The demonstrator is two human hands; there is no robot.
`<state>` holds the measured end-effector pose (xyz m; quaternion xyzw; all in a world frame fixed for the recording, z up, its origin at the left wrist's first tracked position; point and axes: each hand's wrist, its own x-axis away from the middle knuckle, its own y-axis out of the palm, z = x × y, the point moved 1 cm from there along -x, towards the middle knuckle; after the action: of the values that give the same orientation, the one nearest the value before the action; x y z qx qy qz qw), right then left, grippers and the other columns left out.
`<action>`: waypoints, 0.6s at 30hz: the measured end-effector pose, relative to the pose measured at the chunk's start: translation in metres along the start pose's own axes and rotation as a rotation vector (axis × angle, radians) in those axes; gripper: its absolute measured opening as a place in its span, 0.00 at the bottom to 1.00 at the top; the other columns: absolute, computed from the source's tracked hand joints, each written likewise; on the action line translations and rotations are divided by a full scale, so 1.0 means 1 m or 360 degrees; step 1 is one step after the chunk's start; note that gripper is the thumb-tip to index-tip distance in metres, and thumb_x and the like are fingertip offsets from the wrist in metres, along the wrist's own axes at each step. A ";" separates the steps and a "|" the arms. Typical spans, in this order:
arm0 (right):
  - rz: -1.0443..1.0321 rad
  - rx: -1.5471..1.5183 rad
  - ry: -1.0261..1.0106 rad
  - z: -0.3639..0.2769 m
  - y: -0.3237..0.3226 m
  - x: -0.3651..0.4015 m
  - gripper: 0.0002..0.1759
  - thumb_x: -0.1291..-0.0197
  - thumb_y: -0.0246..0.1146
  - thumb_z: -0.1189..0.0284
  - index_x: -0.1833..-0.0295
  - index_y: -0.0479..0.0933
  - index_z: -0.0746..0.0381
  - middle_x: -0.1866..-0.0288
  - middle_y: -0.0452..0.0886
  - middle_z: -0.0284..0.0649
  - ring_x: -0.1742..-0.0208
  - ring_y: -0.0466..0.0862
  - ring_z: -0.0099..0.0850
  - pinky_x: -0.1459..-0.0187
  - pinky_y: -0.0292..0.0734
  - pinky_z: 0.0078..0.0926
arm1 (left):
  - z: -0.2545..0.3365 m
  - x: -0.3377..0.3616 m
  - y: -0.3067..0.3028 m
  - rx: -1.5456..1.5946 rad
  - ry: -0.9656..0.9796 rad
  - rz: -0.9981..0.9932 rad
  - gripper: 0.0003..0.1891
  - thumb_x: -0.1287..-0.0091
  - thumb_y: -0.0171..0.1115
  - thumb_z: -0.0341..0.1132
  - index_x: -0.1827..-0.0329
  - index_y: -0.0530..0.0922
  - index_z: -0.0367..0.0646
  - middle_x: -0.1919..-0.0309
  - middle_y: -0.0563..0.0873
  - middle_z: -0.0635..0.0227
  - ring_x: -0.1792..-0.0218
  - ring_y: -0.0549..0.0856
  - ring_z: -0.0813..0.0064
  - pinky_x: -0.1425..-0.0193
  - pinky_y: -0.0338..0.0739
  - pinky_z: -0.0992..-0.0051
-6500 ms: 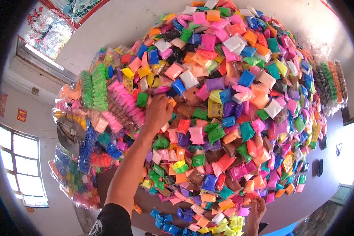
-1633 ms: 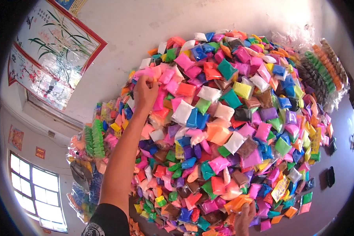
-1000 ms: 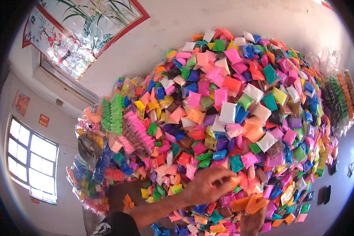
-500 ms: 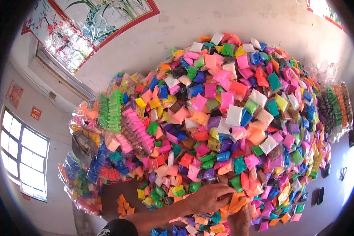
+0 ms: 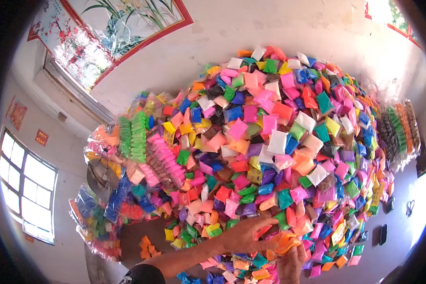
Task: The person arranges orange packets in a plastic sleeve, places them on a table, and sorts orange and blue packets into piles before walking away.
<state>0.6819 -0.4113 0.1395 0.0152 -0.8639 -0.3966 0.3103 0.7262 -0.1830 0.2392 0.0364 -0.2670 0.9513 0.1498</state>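
Low in the head view, my left hand (image 5: 247, 235) reaches in from the left over the pile, its fingers apart, thumb beside the orange packets. My right hand (image 5: 291, 263) comes up from the bottom edge, fingers closed on orange packets (image 5: 287, 242). Around both hands lies a large heap of small coloured packets (image 5: 279, 142). Just above the fingers are a green packet (image 5: 282, 219) and red ones.
Clear bags of packets (image 5: 137, 137) stand at the left, with more bagged rows (image 5: 400, 130) at the far right. Loose orange packets (image 5: 148, 248) lie on the brown surface. A black object (image 5: 383, 235) and scissors (image 5: 410, 207) are at the right.
My left hand has shifted slightly left and up, its fingers spreading away from the orange packets. The orange packets in my right hand now lie flatter.
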 end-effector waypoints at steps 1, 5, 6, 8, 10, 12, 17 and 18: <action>0.0072 0.0121 0.0084 -0.001 0.004 0.004 0.20 0.22 0.62 0.68 0.32 0.74 0.65 0.46 0.83 0.37 0.52 0.82 0.26 0.50 0.79 0.26 | 0.002 0.007 0.010 0.0088 -0.0034 -0.0018 0.41 0.31 0.71 0.58 0.25 0.70 0.39 0.34 0.80 0.51 0.33 0.81 0.58 0.29 0.76 0.60; -0.0260 0.0528 -0.0090 0.022 -0.002 0.018 0.36 0.31 0.72 0.66 0.23 0.66 0.64 0.28 0.74 0.43 0.31 0.78 0.33 0.34 0.77 0.29 | 0.003 0.037 0.051 0.0265 -0.0191 -0.0018 0.49 0.33 0.73 0.58 0.19 0.60 0.36 0.29 0.76 0.49 0.29 0.78 0.58 0.27 0.74 0.61; -0.0288 0.0555 -0.0121 0.018 0.019 0.025 0.38 0.32 0.73 0.65 0.22 0.64 0.64 0.27 0.73 0.44 0.30 0.77 0.34 0.32 0.75 0.31 | 0.001 0.045 0.056 0.0318 -0.0242 0.0022 0.48 0.32 0.73 0.57 0.19 0.61 0.36 0.29 0.77 0.49 0.30 0.79 0.58 0.27 0.74 0.61; -0.0349 0.0619 -0.0134 0.019 0.038 0.036 0.45 0.33 0.74 0.63 0.18 0.59 0.64 0.24 0.70 0.45 0.26 0.74 0.39 0.28 0.72 0.36 | 0.005 0.062 0.056 0.0457 -0.0407 0.0047 0.45 0.31 0.73 0.53 0.20 0.62 0.36 0.34 0.80 0.51 0.35 0.82 0.60 0.30 0.77 0.63; -0.0376 0.0576 -0.0016 0.027 0.048 0.046 0.47 0.33 0.74 0.61 0.17 0.58 0.63 0.23 0.70 0.45 0.26 0.74 0.39 0.28 0.72 0.36 | 0.003 0.083 0.053 0.0342 -0.0444 0.0029 0.45 0.30 0.71 0.54 0.20 0.62 0.36 0.35 0.80 0.51 0.37 0.82 0.61 0.33 0.77 0.66; -0.0405 0.0543 0.0062 0.037 0.052 0.056 0.44 0.32 0.71 0.65 0.17 0.58 0.61 0.25 0.72 0.45 0.28 0.76 0.39 0.31 0.75 0.36 | -0.013 0.109 0.061 0.0503 -0.0514 0.0089 0.42 0.31 0.72 0.54 0.22 0.65 0.37 0.37 0.80 0.55 0.39 0.82 0.63 0.37 0.78 0.67; -0.0496 0.0382 0.0359 0.071 0.054 0.080 0.44 0.31 0.64 0.82 0.15 0.51 0.62 0.30 0.77 0.49 0.32 0.80 0.40 0.33 0.77 0.38 | -0.010 0.173 0.059 0.0483 -0.0351 0.0367 0.40 0.33 0.77 0.49 0.23 0.69 0.43 0.38 0.81 0.60 0.38 0.82 0.67 0.36 0.79 0.67; -0.0504 0.0493 0.0395 0.077 0.057 0.085 0.41 0.29 0.62 0.80 0.15 0.52 0.61 0.30 0.76 0.48 0.32 0.80 0.39 0.33 0.78 0.37 | -0.012 0.182 0.058 0.0582 -0.0349 0.0386 0.40 0.34 0.77 0.50 0.23 0.69 0.44 0.37 0.81 0.61 0.38 0.82 0.68 0.36 0.79 0.67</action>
<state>0.5837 -0.3432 0.1856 0.2464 -0.8564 -0.2981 0.3420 0.5354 -0.1753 0.2277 0.1336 -0.1076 0.9852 -0.0044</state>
